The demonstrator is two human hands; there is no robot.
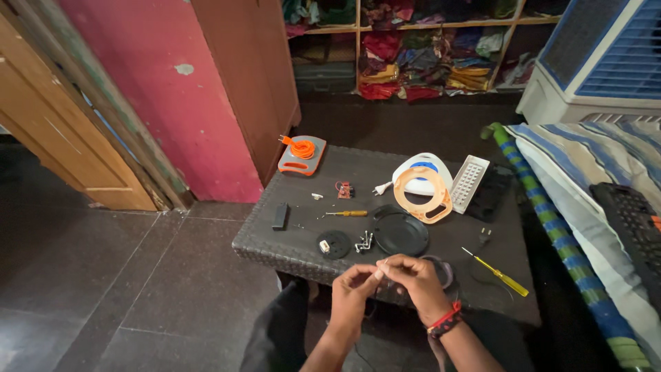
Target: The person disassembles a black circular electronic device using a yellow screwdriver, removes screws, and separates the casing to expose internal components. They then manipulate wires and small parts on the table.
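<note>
Both hands meet at the near edge of the table, fingertips pressed together on something very small.

- Left hand (354, 286): thumb and forefinger pinched toward the right hand; what lies between them is too small to make out. A thin dark wire (358, 353) hangs below the wrist.
- Right hand (413, 279): fingers curled, tips closed against the left fingertips; red band at the wrist. Partly covers a dark ring-shaped part on the table.
- Table (289, 241): low, dark, woven edge.
- At 12 o'clock from the hands, near: cluster of small metal pieces (364, 242); round black disc (334, 244) at 11 o'clock; larger black round cover (401, 233) at 12 to 1.
- Further at 12: small screwdriver (348, 213) with yellow handle, red circuit board (345, 189), white plug (380, 187).
- At 1 o'clock: orange-and-white reel housing (423, 189), white grid panel (469, 182).
- At 3 o'clock: second screwdriver, yellow (497, 274).
- At 11 o'clock, far: orange cable coil on a grey base (301, 154); black block (279, 215) at 10.
- Right edge: striped bedding (585, 172).

Risk, as judged: the pinched piece sits over the table's edge, so a slip of the fingertips would likely drop it to the dark floor, where it would be hard to find. A sweep of the right forearm could scatter the loose metal pieces or roll the yellow screwdriver off.
</note>
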